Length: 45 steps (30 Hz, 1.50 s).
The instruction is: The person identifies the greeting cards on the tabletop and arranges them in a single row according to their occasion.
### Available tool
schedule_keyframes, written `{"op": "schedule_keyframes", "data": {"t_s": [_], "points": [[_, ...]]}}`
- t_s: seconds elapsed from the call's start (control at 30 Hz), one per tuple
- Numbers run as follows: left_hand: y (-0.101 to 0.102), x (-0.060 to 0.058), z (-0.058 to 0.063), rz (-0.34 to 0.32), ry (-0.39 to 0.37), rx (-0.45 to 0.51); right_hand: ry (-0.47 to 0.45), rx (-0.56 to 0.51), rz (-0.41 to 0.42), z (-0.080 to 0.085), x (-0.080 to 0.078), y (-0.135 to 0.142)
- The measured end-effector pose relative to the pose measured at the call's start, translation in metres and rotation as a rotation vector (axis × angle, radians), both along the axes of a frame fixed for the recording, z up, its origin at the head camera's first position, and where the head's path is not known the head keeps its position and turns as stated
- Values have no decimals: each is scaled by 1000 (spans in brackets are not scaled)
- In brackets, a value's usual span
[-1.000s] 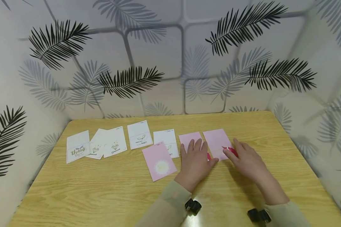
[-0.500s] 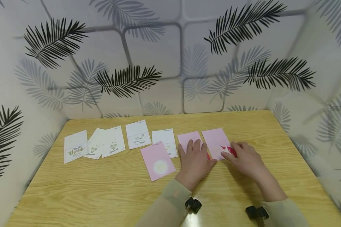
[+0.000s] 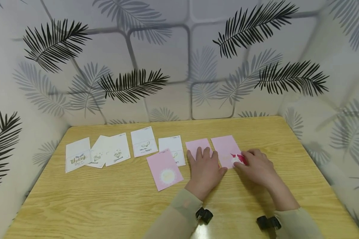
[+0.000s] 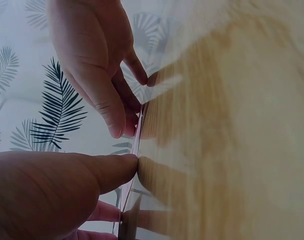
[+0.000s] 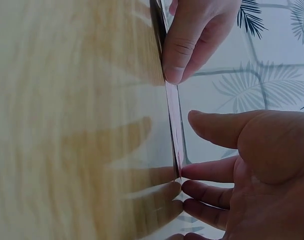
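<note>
My left hand (image 3: 204, 171) lies over a pink card (image 3: 197, 144), covering most of it, with its thumb spread to the right. The thumb tip touches down at the card edge in the left wrist view. Just right of that card is another pink card (image 3: 225, 147) with a red and white picture low on it. At its right edge, my right hand (image 3: 258, 167) touches it with the fingertips. In the right wrist view the thumb (image 5: 216, 127) of that hand hovers above the card, apart from it.
To the left, a pink card (image 3: 163, 166) with a pale round print overlaps a white card (image 3: 170, 142). Farther left lie a white wings card (image 3: 143, 136), two overlapping diamond cards (image 3: 116, 142) and a "Thank you" card (image 3: 77, 147). A leaf-patterned wall (image 3: 161, 96) borders the wooden table (image 3: 86, 199).
My right hand has shifted slightly, showing more of the red and white picture. The left hand keeps its place on its card. The head view has drifted slightly.
</note>
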State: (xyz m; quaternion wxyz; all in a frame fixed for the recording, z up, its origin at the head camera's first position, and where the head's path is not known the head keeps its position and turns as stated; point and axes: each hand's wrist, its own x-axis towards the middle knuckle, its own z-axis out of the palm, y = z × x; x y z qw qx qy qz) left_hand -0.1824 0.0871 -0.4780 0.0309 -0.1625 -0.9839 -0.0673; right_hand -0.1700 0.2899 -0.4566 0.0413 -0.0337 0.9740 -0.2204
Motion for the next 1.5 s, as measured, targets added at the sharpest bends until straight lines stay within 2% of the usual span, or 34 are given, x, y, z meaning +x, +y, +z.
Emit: {"op": "schedule_keyframes", "data": {"t_s": [0.47, 0.8, 1.0, 1.13, 1.33, 1.5], "points": [[-1, -2, -1, -4, 30, 9, -46, -85, -21, 4, -4, 5], [-3, -1, -1, 0, 52, 8, -87, -215, -9, 6, -6, 10], [-3, 2, -2, -5, 57, 28, -143, -324, -43, 4, -6, 11], [-2, 2, -2, -5, 59, 36, -115, -379, -67, 4, -4, 12], [-2, 2, -4, -8, 65, 36, -88, -402, -116, 4, -5, 13], [0, 1, -4, -24, 103, 57, -44, -436, -155, 7, -4, 10]]}}
